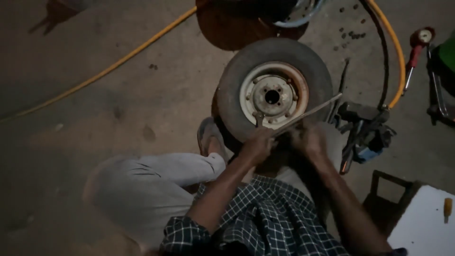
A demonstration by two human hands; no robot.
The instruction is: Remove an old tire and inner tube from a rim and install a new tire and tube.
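left hand [257, 144]: we've got it clenched on the tyre lever's [308, 114] lower end
right hand [308, 141]: gripping the same lever, just beside
wheel [274, 92]: flat on the concrete, 12 o'clock from our hands
yellow hose [109, 67]: off at 10 o'clock

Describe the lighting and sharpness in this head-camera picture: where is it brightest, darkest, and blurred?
Head view: dim overall; brightest on the wheel rim and white board; floor darkens toward the left edge; both hands, left and right, look soft and slightly blurred.
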